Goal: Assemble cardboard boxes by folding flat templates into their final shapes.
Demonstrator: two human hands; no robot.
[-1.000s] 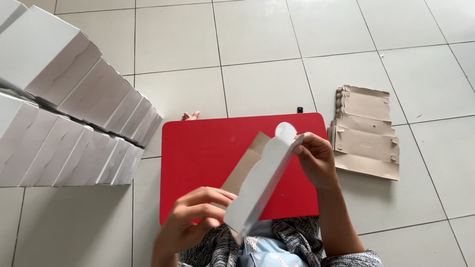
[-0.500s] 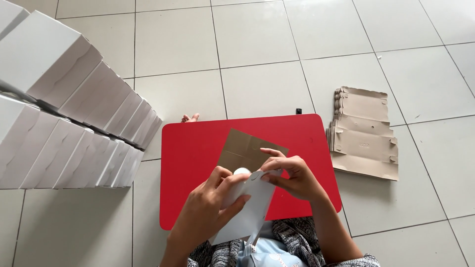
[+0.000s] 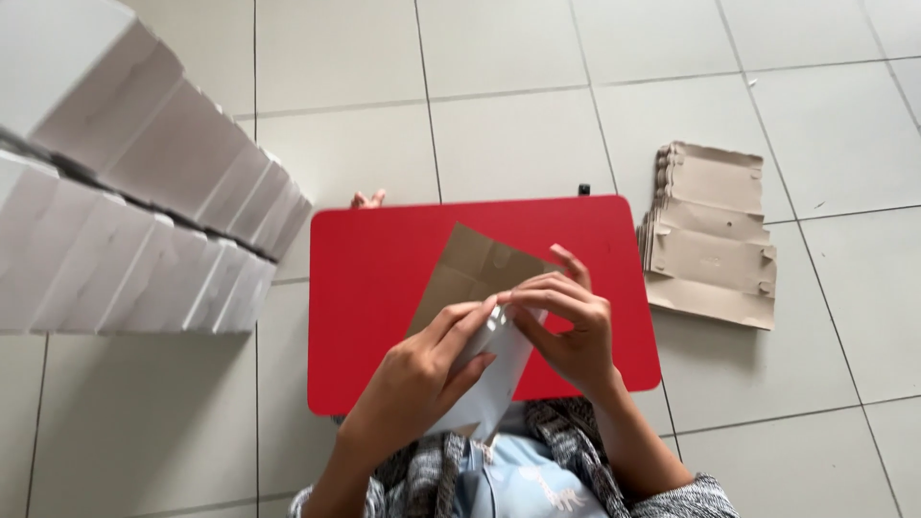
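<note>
Your left hand (image 3: 422, 369) and right hand (image 3: 566, 326) both pinch the half-folded cardboard box blank (image 3: 475, 288) over the red table (image 3: 384, 278)'s near edge — held up so its flaps can bend freely.

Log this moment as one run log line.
left hand + right hand: fingers folding flat white-and-brown cardboard box blank | over red rectangular table | stack of flat blanks right
</note>
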